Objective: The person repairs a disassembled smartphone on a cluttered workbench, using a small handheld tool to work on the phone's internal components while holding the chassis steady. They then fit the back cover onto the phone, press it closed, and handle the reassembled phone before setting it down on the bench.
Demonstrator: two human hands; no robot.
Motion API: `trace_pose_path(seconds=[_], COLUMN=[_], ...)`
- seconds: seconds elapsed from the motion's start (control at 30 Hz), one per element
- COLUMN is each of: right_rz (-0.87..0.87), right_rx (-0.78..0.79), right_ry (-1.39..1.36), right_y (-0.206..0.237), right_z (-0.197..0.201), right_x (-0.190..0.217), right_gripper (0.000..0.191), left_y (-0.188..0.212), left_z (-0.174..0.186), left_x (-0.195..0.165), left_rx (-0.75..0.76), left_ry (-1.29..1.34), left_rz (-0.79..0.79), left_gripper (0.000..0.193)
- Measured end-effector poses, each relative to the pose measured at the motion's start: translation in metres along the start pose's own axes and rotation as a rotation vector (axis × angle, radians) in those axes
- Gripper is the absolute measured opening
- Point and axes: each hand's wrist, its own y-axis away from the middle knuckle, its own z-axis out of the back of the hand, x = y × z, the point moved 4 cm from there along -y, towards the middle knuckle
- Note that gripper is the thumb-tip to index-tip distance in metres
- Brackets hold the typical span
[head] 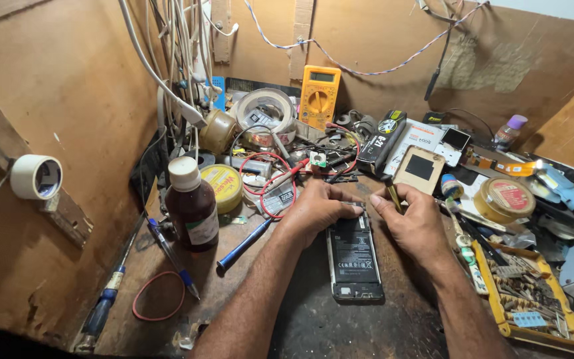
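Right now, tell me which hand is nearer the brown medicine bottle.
Left. The left hand rests on the top edge of the opened phone, on the side toward the brown bottle. The right hand sits at the phone's other side, farther away.

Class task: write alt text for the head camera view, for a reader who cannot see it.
Two hands work on an opened phone lying on a cluttered wooden bench; the left hand presses its top edge, and the right hand holds a thin tool. A brown bottle stands at left.
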Motion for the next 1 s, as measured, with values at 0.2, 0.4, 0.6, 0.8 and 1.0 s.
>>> trace_pose_path(seconds=[0.2, 0.4, 0.6, 0.8, 1.0], right_rz=[-0.075, -0.068, -0.001, -0.052, 0.234], right_rx=[-0.003, -0.017, -0.016, -0.217, -0.395], right_ry=[-0.094, 0.013, 0.024, -0.336, -0.150], right_y=[-0.001, 0.000, 0.000, 0.004, 0.012], right_z=[-0.006, -0.008, -0.007, 0.012, 0.022], right_x=[-0.010, -0.008, -0.003, 0.003, 0.023], right_gripper=[0.023, 0.025, 0.028, 0.027, 0.030], left_y=[0.001, 0.001, 0.000, -0.001, -0.002], left_z=[-0.001, 0.001, 0.001, 0.000, 0.007], left_x=[-0.001, -0.001, 0.000, 0.001, -0.001], left_rx=[0.006, -0.020, -0.004, 0.005, -0.056], left_ry=[0.025, -0.035, -0.005, -0.026, -0.102], left_rz=[0.014, 0.002, 0.003, -0.004, 0.040], left_gripper=[0.026, 0.025, 0.026, 0.027, 0.027])
